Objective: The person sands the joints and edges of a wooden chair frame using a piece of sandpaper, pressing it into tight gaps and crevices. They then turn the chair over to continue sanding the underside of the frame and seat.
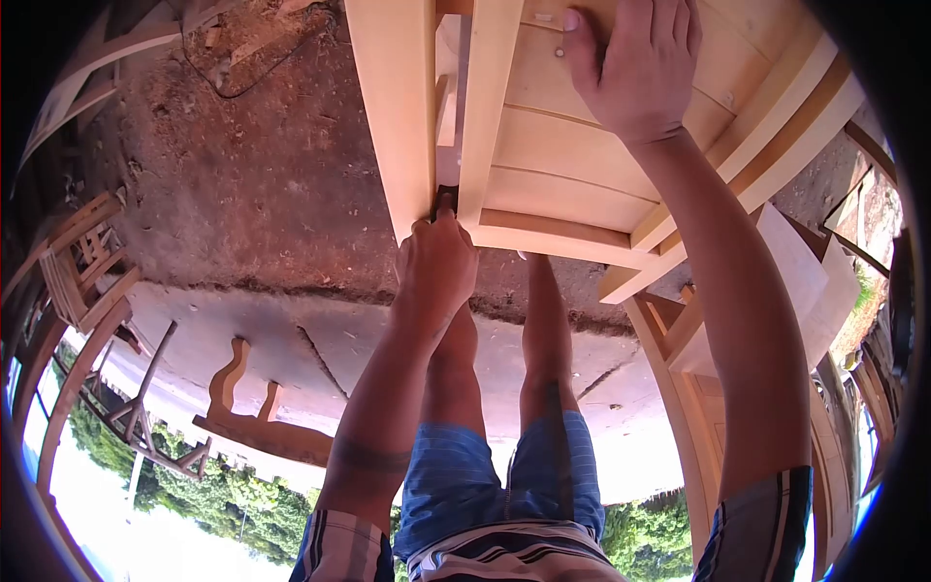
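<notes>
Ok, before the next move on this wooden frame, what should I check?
1. Right hand flat on the wooden frame, pressing it: ok.
2. Left hand closed on the dark tool at the gap between two rails: ok.
3. What the tool's tip meets inside the gap: cannot tell, hidden.
4. Right thumb away from the small metal pin: not ok, it lies just beside it.
5. Feet clear of the frame: cannot tell, the legs end behind it.
</notes>
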Available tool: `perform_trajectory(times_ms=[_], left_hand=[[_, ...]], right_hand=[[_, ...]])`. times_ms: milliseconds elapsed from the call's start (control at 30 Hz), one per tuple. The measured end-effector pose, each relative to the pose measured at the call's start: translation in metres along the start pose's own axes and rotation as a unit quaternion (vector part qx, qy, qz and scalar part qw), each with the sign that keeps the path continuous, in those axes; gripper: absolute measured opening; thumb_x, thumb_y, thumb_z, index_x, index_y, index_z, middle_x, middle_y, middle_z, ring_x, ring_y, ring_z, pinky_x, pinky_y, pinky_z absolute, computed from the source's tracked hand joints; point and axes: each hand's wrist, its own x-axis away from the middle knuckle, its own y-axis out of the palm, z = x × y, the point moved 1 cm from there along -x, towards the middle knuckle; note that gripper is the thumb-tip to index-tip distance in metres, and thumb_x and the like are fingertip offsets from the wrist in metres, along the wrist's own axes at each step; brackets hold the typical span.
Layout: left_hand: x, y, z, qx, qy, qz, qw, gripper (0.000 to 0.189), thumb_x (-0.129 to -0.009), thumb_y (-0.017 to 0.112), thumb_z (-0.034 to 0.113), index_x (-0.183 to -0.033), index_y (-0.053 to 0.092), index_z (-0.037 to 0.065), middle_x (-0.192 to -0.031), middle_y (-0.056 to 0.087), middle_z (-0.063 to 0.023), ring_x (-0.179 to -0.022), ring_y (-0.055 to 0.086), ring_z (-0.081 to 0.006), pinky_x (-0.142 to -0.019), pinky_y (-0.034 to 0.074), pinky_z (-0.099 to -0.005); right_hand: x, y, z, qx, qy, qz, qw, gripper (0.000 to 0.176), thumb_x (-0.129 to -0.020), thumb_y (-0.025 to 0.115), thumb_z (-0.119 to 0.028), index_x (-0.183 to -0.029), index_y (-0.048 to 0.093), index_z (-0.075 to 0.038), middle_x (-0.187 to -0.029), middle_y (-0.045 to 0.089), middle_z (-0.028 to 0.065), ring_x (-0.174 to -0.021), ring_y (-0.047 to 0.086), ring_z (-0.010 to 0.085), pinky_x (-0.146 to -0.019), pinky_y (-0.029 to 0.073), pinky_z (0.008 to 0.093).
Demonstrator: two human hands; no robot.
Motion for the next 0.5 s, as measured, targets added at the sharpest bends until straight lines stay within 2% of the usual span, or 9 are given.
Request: perform_trajectory(times_ms=[67, 133, 233, 333, 500], left_hand=[[0.012, -0.014, 0.006, -0.021, -0.018, -0.035, 0.999, 0.044, -0.095, 0.045, 0.017, -0.134, 0.048, -0.004, -0.09, 0.063, -0.0318, -0.083, 0.066, -0.0458, -0.073, 0.055, -0.0518], [0.002, -0.007, 0.005, -0.002, -0.02, -0.005, 1.0, 0.044, -0.095, 0.044, 0.017, -0.134, 0.048, -0.003, -0.091, 0.063, -0.0324, -0.084, 0.066, -0.0461, -0.074, 0.055, -0.0516], [0.004, -0.001, 0.001, 0.007, -0.019, -0.013, 1.0, 0.044, -0.095, 0.043, 0.018, -0.134, 0.048, -0.003, -0.093, 0.063, -0.0325, -0.086, 0.066, -0.0465, -0.075, 0.055, -0.0513], [0.005, -0.011, 0.004, -0.017, -0.02, -0.02, 0.999, 0.045, -0.095, 0.043, 0.018, -0.134, 0.047, -0.003, -0.094, 0.063, -0.0317, -0.087, 0.066, -0.0464, -0.077, 0.054, -0.0522], [0.003, -0.006, 0.002, -0.018, -0.014, -0.031, 0.999, 0.045, -0.095, 0.043, 0.017, -0.135, 0.046, -0.004, -0.095, 0.063, -0.0323, -0.087, 0.065, -0.0462, -0.08, 0.053, -0.0532]], right_hand=[[-0.004, 0.006, 0.004, -0.005, -0.011, 0.02, 1.0, 0.044, -0.093, 0.048, -0.031, -0.121, 0.052, 0.002, -0.138, 0.046, 0.0222, -0.13, 0.044, 0.0394, -0.107, 0.031, 0.0522], [-0.004, 0.011, 0.004, -0.011, -0.018, 0.048, 0.999, 0.044, -0.093, 0.048, -0.031, -0.121, 0.052, 0.002, -0.138, 0.047, 0.022, -0.129, 0.045, 0.0394, -0.107, 0.031, 0.0522], [-0.003, -0.001, 0.0, -0.011, -0.003, 0.005, 1.0, 0.044, -0.093, 0.048, -0.032, -0.121, 0.052, 0.002, -0.138, 0.047, 0.022, -0.129, 0.045, 0.0397, -0.107, 0.032, 0.0522], [-0.002, 0.011, 0.006, -0.011, -0.024, 0.043, 0.999, 0.044, -0.092, 0.049, -0.032, -0.121, 0.052, 0.002, -0.138, 0.046, 0.0221, -0.129, 0.045, 0.04, -0.107, 0.032, 0.0524], [0.0, 0.011, 0.008, -0.021, -0.016, 0.04, 0.999, 0.045, -0.092, 0.048, -0.032, -0.123, 0.05, 0.001, -0.139, 0.046, 0.0224, -0.13, 0.044, 0.0398, -0.107, 0.031, 0.053]])
